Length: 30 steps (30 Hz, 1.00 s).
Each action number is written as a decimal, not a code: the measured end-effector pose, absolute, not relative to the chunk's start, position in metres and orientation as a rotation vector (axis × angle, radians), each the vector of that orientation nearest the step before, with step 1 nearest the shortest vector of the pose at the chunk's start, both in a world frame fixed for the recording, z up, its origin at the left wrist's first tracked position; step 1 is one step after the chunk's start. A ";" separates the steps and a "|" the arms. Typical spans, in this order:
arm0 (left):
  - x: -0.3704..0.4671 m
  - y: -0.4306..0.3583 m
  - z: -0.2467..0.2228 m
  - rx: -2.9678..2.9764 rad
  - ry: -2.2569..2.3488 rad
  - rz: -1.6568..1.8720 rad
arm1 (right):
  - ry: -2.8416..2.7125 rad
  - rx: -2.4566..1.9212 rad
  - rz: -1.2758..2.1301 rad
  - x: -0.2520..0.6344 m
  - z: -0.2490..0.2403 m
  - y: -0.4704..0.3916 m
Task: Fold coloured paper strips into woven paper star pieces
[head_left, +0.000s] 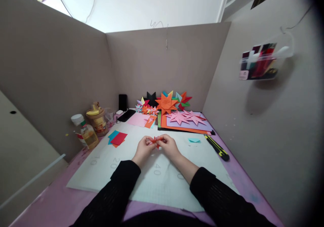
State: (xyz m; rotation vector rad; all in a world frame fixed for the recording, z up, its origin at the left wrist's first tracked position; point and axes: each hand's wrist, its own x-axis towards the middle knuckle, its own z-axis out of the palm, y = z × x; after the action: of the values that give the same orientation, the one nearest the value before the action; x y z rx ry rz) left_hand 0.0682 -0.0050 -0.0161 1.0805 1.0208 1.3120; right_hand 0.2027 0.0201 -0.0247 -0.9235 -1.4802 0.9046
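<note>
Between my two hands, over the middle of the white mat (141, 183), is a small folded paper star (157, 142) in orange-red and pink. My left hand (146, 146) pinches it from the left side. From the right, my right hand (168, 146) pinches it too, with thumb and fingertips close to those of the left. The fingers cover much of the star, so its full shape is hidden. To the right of my hands lies a folded light-turquoise paper piece (194, 140). Blue, red and orange paper squares (118, 138) lie to the left.
Finished paper stars (167, 103) stand against the back panel. Two pink stars (178, 117) rest on stacked coloured sheets (187, 128). A yellow-black utility knife (217, 148) lies at right. A glue bottle (86, 132), a tub (98, 120) and a phone (127, 115) are at left.
</note>
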 end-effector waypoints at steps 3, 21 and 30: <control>0.064 -0.010 -0.007 1.029 0.946 1.200 | -1.515 -0.892 0.831 0.207 -0.021 0.018; 0.056 -0.013 0.002 0.905 0.713 1.086 | -1.750 -0.688 0.509 0.219 -0.014 0.010; 0.062 -0.008 -0.007 0.901 0.829 1.244 | -1.805 -0.835 0.205 0.212 -0.010 0.010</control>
State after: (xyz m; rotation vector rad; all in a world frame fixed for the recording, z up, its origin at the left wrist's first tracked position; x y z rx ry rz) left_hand 0.0618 -0.0076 -0.0073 0.9006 0.8293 1.2440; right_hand 0.2125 0.0099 -0.0100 -0.8353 -1.8051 0.2053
